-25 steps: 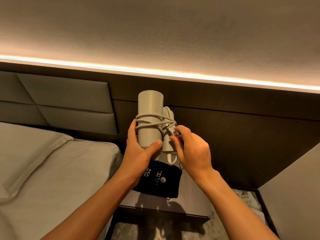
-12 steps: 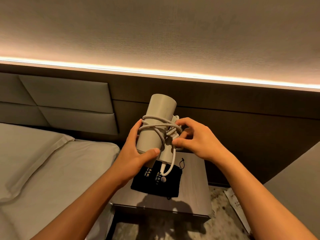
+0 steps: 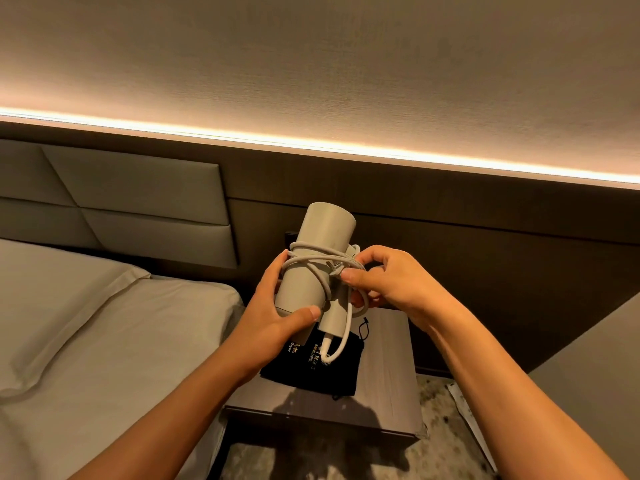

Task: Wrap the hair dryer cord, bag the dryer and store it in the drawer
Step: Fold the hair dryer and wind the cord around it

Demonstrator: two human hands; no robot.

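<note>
A beige hair dryer (image 3: pixel 320 244) with a cylindrical barrel is held upright above the nightstand, tilted slightly right. Its grey cord (image 3: pixel 311 259) is looped several times around the barrel and folded handle, and a short loop hangs down below the handle. My left hand (image 3: pixel 277 318) grips the lower barrel from the left. My right hand (image 3: pixel 388 278) pinches the cord end at the right side of the dryer. A black drawstring bag (image 3: pixel 341 367) with printed lettering lies flat on the nightstand (image 3: pixel 388 386), under the dryer. No drawer front shows.
A bed with grey sheets and a pillow (image 3: pixel 69 306) fills the left, against a padded headboard (image 3: pixel 131 202). A dark wall panel with a light strip runs behind. Patterned floor and a sheet of paper (image 3: pixel 464 403) lie right of the nightstand.
The dryer has come down and tilted right. My right hand moved from the front of the handle up to its right side, still holding the cord.
</note>
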